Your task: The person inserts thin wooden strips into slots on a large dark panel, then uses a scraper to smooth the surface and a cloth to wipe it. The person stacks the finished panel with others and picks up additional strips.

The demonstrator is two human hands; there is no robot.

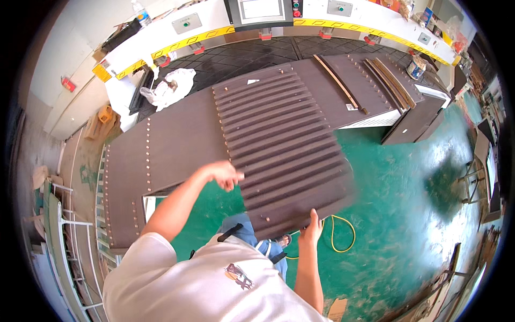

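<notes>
A dark brown ribbed panel point(281, 129) reaches from the worktop toward my body, its near end overhanging the green floor. Small pale wooden dowels stick out along its left edge. My right hand point(311, 228) grips the near right corner, thumb on top and fingers hidden beneath. At the left edge, my left hand point(223, 175) is closed, with a pale wooden dowel point(240, 176) showing at its fingertips. Under the ribbed panel and to its left lies a wide brown board point(182, 126) with rows of dowels.
Behind is a white machine point(209, 21) with a yellow stripe and a screen. A white plastic bag point(170, 90) lies at the back left. Brown strips point(389, 80) and a can point(416, 67) are at the right. A yellow hose point(351, 236) curls on the floor.
</notes>
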